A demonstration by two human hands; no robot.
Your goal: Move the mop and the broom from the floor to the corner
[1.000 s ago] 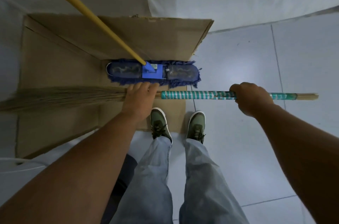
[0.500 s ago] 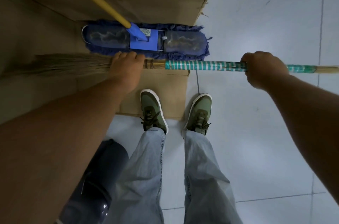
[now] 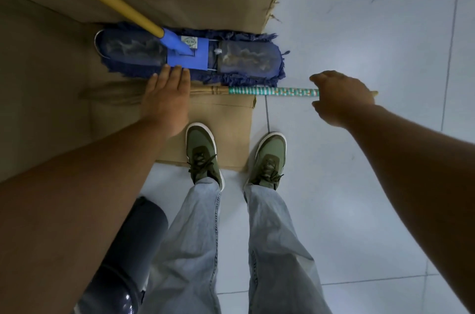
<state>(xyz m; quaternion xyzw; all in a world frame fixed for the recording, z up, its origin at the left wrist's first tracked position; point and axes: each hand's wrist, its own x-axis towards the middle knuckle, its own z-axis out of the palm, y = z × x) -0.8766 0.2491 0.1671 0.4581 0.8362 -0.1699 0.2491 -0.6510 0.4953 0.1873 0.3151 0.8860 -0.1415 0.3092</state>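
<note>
**Broom down beside the mop head, both hands slack**

While I look straight down through the head camera, my left hand (image 3: pixel 164 100) sits left of centre, palm down and fingers spread flat, lying over the broom (image 3: pixel 272 91) where the straw bristles meet the stick. I cannot tell whether the palm actually touches the bristles; the fingers are not curled around anything. Fingertips reach the near fringe of the mop (image 3: pixel 191 52).

My right hand (image 3: pixel 341 97) is right of centre, fingers loosely parted and released, hovering over the far end of the broom's teal-and-white wrapped handle. Only the bare tip of the stick shows past it. No grip visible.

Broom position: lying level across the middle of the frame, bristles to the left on the cardboard sheet (image 3: pixel 226 133), handle running right onto the tiled floor (image 3: pixel 372 198).

Mop position: blue head flat on the cardboard just above the broom, set against the upright cardboard panel. Its yellow pole slants toward the upper left of the frame.

Lower centre: two green shoes (image 3: pixel 203 151), toes on or near the cardboard edge, light jeans below. A dark grey bin (image 3: pixel 128 257) sits at lower left, partly hidden by my left forearm.
</note>
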